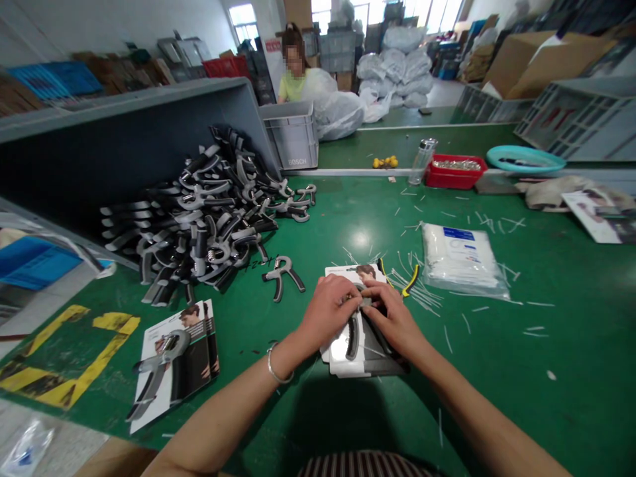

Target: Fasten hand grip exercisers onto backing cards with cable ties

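Tape: yellow and black, framing a square, lower left (pixel 116 322).
Bin: grey, tipped on its side, mouth toward the worktop (pixel 571 371); upper left (pixel 238 99).
Carded grip: one, lying on a small stack of printed cards, lower left (pixel 176 341).
Pile: many grey-and-black grips, heaped in and before the bin (pixel 209 218).
Loose grip: one, legs spread, left of centre, apart from the cards (pixel 283 266).
Left hand: fingers bent and closed about the upper end of the middle grip (pixel 332 305).
Middle grip: lower centre, on the cards (pixel 338 346), handles toward the wearer (pixel 352 338). Step in hand, as judged: close fingertip work at the head of the grip, against its card, perhaps with a tie; none can be made out between the fingers. Next move, as judged: calls for the grip held steady on the card and a fine pinch at its head.
Right hand: thumb and fingers gathered on the same end, from the right (pixel 390 311).
Cutters: yellow-and-black handles, partly hidden, beside the cards (pixel 411 281).
Ties: white, loose, right of the cutters (pixel 422 298).
Bag: clear, of white ties, right of centre (pixel 460 262).
Tray: red, filled with small metallic pieces, upper right (pixel 454 179).
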`<state>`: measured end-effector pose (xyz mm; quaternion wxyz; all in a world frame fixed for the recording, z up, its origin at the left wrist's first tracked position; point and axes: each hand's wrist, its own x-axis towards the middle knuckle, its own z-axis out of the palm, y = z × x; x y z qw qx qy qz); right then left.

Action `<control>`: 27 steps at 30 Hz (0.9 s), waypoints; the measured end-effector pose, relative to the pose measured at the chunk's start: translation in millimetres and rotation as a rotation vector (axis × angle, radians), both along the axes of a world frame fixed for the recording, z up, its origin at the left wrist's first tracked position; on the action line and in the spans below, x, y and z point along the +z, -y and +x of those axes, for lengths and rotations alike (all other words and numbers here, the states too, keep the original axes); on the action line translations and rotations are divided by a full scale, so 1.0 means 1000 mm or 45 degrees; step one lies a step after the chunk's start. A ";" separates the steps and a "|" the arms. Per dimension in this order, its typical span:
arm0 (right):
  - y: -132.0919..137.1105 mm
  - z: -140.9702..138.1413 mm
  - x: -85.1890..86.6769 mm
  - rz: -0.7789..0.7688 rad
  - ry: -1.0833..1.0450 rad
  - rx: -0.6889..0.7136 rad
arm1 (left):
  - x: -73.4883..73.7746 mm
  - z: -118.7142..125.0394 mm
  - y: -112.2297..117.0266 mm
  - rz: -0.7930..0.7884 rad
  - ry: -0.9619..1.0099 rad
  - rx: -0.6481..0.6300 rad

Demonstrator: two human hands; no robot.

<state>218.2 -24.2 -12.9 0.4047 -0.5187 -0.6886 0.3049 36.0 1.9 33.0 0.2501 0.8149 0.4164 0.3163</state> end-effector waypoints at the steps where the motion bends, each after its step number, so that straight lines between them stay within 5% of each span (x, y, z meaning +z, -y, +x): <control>1: -0.001 -0.001 -0.001 -0.002 -0.045 -0.032 | 0.002 0.003 0.007 0.094 -0.055 0.015; 9: -0.005 -0.017 -0.001 -0.018 -0.146 -0.010 | -0.029 0.004 0.058 0.501 -0.408 -0.159; 13: -0.004 -0.015 0.003 0.038 -0.073 0.010 | -0.013 0.001 0.060 0.418 -0.591 -0.240; 16: 0.010 -0.003 0.016 0.153 0.084 0.008 | 0.002 -0.009 0.070 0.282 -0.562 0.043; 19: 0.033 0.004 0.031 0.180 0.353 0.187 | 0.000 -0.019 0.084 0.154 -0.615 0.359; 24: 0.055 -0.011 0.037 0.255 0.848 0.326 | -0.019 -0.016 0.092 -0.031 -0.585 0.337; 27: 0.054 -0.022 0.034 0.313 0.971 0.321 | -0.018 -0.021 0.091 -0.136 -0.470 0.328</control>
